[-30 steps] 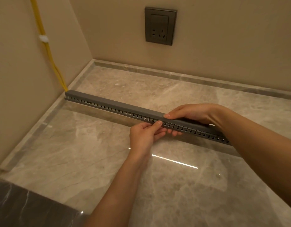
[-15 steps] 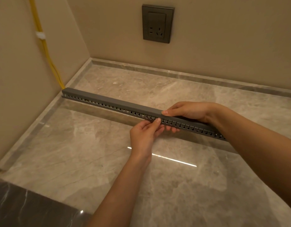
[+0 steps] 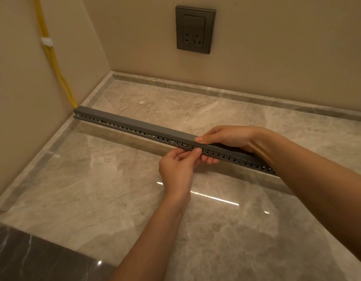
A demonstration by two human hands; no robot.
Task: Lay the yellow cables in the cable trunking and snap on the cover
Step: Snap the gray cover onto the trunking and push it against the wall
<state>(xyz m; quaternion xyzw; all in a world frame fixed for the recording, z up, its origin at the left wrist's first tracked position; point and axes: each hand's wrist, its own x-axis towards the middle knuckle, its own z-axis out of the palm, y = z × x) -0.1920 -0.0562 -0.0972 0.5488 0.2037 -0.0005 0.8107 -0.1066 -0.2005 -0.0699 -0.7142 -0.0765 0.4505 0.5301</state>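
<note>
Across the marble floor (image 3: 114,189), the gray cable trunking (image 3: 135,126) is running from the left wall, where the yellow cables (image 3: 53,63) are entering it. The right hand (image 3: 228,136) is gripping its top while the left hand (image 3: 177,167) is pinching its slotted near side.

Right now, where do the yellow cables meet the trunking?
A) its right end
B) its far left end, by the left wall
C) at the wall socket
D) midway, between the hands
B: the yellow cables run down the left wall to the far left end of the trunking.

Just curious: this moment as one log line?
cover: on trunking | left hand: pinches trunking side | right hand: grips trunking | yellow cables: reach far end
</note>
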